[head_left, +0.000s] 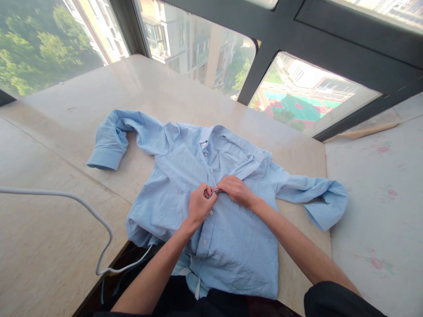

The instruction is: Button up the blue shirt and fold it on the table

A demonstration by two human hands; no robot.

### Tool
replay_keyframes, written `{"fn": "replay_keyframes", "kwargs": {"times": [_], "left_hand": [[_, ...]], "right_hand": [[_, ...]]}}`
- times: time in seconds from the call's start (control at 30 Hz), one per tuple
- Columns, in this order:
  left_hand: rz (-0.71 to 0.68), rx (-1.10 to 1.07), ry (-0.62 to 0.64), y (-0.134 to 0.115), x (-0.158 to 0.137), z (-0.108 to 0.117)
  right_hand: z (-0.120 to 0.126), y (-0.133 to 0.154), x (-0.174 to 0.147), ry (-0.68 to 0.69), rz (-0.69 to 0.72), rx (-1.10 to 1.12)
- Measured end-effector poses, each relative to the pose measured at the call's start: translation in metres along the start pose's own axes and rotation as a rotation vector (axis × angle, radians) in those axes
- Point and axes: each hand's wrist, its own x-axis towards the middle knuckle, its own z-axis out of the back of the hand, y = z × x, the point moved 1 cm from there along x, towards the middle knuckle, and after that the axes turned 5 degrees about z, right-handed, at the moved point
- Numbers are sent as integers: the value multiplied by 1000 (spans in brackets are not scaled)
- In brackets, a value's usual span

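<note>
Bare forearms [148, 275] come in nearest. Leftmost, a white cable [79, 199] curves over the pale ledge [33, 246]. The left hand [200, 203] is curled closed on the front of a blue shirt [244, 253], spread collar-away on the ledge; the right hand [237, 191] pinches fabric just beside it. Inside the collar [205, 136], a dark tag [224, 136] is too small to read.
</note>
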Motion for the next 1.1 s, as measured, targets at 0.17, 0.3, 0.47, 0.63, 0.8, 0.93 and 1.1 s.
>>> {"fn": "replay_keyframes", "kwargs": {"times": [0.17,0.3,0.47,0.63,0.8,0.93,1.1], "left_hand": [[-23,5,-16,4,-1,-2],[-46,28,-30,4,-1,-2],[-53,67,-33,1,-2,-1],[-57,66,-41,-1,-4,-1],[-63,53,-64,-1,-5,-2],[-81,51,-82,0,-5,-2],[-71,68,-84,3,-5,-1]], "right_hand": [[1,-2,0,11,18,13],[0,-3,1,40,15,10],[3,-4,-1,50,30,-11],[13,9,-9,-45,-52,-77],[14,44,-17,-476,-485,-57],[-4,59,-15,-464,-1065,547],[-16,58,0,-437,-1260,966]]}}
